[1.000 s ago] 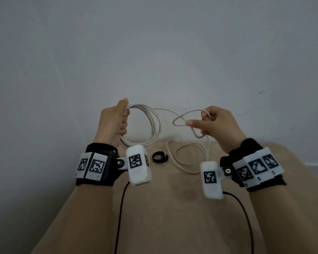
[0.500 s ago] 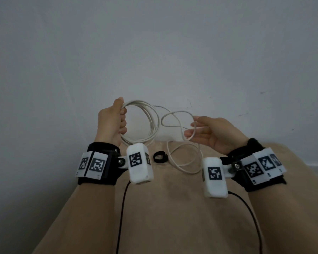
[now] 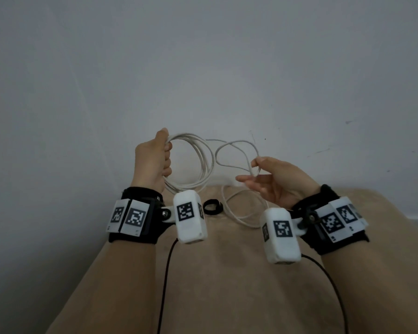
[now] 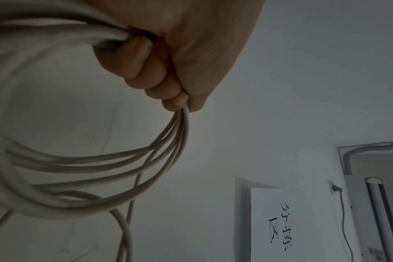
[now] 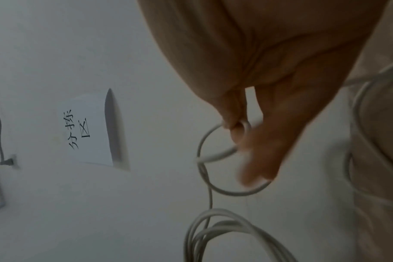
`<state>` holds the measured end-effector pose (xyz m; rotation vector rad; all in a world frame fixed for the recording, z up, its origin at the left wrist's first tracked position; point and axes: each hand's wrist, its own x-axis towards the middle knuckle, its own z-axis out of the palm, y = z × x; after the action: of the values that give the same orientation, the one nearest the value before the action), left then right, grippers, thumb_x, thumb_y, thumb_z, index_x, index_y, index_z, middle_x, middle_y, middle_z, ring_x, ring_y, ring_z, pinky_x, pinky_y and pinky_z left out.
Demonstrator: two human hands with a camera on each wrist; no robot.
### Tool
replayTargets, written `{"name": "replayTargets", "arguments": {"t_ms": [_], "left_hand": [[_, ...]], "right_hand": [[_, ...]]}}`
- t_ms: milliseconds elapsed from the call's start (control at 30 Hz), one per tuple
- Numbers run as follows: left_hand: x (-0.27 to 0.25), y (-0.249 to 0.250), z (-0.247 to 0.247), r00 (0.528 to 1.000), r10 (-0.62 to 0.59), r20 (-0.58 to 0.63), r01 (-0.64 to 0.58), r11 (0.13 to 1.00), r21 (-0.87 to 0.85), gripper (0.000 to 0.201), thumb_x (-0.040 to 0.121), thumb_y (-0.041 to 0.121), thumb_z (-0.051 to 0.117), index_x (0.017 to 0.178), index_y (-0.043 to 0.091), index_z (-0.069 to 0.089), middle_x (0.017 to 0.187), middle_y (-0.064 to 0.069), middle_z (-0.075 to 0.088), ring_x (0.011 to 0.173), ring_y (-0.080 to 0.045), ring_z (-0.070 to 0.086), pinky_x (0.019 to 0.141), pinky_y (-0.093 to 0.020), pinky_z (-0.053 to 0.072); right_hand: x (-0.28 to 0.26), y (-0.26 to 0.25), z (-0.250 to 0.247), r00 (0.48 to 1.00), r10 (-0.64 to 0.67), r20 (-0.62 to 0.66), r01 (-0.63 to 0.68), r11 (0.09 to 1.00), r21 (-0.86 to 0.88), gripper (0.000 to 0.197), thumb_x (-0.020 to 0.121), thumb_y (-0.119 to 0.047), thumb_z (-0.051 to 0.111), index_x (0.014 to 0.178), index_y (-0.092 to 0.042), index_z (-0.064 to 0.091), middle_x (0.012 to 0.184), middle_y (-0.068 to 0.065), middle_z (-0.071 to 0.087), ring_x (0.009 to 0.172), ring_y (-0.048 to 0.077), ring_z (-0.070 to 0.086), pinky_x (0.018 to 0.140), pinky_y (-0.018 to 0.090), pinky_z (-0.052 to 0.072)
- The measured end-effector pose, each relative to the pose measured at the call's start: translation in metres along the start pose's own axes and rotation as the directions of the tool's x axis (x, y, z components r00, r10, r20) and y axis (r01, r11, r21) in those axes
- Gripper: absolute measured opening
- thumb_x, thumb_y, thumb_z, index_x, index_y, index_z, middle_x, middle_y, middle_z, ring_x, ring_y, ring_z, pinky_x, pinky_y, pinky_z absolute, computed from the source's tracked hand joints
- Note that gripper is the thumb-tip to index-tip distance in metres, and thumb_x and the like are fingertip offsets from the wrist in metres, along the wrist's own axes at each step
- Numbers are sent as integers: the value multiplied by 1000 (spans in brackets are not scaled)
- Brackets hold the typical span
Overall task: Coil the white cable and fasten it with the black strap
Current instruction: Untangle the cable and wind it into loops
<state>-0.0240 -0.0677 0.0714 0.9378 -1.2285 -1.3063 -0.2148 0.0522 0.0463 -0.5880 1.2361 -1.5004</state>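
My left hand (image 3: 155, 160) grips a bundle of several loops of the white cable (image 3: 204, 162) in a fist, held upright above the tan table (image 3: 227, 273); the left wrist view shows the fingers (image 4: 144, 70) curled round the strands (image 4: 101, 164). My right hand (image 3: 270, 179), palm up, pinches a free stretch of the cable (image 5: 204, 147) between thumb and forefinger, the other fingers (image 5: 265, 159) stretched out. A loose loop (image 3: 237, 150) arcs between the hands and more slack (image 3: 241, 210) lies on the table. The black strap (image 3: 212, 207), curled into a ring, lies on the table between my wrists.
A plain grey wall (image 3: 203, 68) rises just behind the table's far edge. A paper sign (image 4: 278, 218) hangs on another wall beside a plugged-in grey cord (image 4: 343, 212). Black camera cables (image 3: 164, 273) trail from both wrists over the table.
My right hand has turned palm up, its fingers opened out, and now pinches the cable further along. The free loop has swung up between the hands. The left hand has risen slightly with the coil.
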Motion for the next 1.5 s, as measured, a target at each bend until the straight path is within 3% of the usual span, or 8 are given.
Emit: {"name": "replayTargets", "arguments": {"t_ms": [200,367,567,833,967,1133,1267,1500], "left_hand": [[4,-3,-6,1000,-25,-19,24,999,-27,42,95,31,49,58,18,35,37,12,25,31,-5,16,33,-15,12],[4,-4,-3,999,-33,-6,33,999,-34,42,95,31,49,58,19,34,37,12,25,31,-5,15,34,-14,11],[4,-4,-4,999,-42,-13,42,999,-22,41,94,30,50,57,19,35,37,12,25,32,-5,15,34,-14,11],[4,-2,-5,999,-50,-3,50,998,-24,41,94,30,50,57,19,35,37,12,25,31,-5,15,34,-14,11],[5,-3,-8,998,-59,-12,59,998,-25,42,93,31,51,57,18,35,36,12,24,31,-5,15,34,-14,11],[4,-4,-4,997,-71,5,71,997,-6,42,93,31,51,57,18,36,36,12,24,31,-6,15,34,-14,11],[5,-2,-10,997,-77,-12,76,996,-54,41,93,32,52,58,19,36,37,12,25,31,-6,16,34,-15,11],[5,-3,-12,994,-108,9,108,991,-75,41,94,32,51,59,20,35,37,12,24,31,-5,15,33,-16,11]], "right_hand": [[-1,-9,1,997,-71,24,61,952,301,7,88,-8,62,82,-5,58,72,10,62,46,6,61,43,13,50],[-3,-8,3,955,-289,69,278,951,131,43,63,-5,73,103,-8,59,73,4,63,51,4,55,45,12,44],[0,-3,1,883,-469,26,466,868,-174,46,73,-2,76,115,-10,60,66,-3,45,68,12,55,61,18,51],[5,2,1,772,-635,26,541,635,-551,45,74,-14,79,114,-15,59,72,-4,44,65,10,48,65,29,56],[7,3,1,679,-732,57,569,476,-670,21,74,-15,78,84,-24,61,61,-7,43,56,4,41,62,22,44],[7,12,6,505,-853,134,498,161,-852,35,75,5,60,59,-26,62,53,-8,33,54,5,36,55,18,33],[3,14,7,573,-802,169,306,18,-952,27,86,-12,57,74,-31,73,56,-11,41,53,6,39,49,22,29],[11,11,-1,656,-750,82,606,458,-650,29,75,-12,76,86,-29,55,63,-9,48,56,1,44,59,10,39]]}}
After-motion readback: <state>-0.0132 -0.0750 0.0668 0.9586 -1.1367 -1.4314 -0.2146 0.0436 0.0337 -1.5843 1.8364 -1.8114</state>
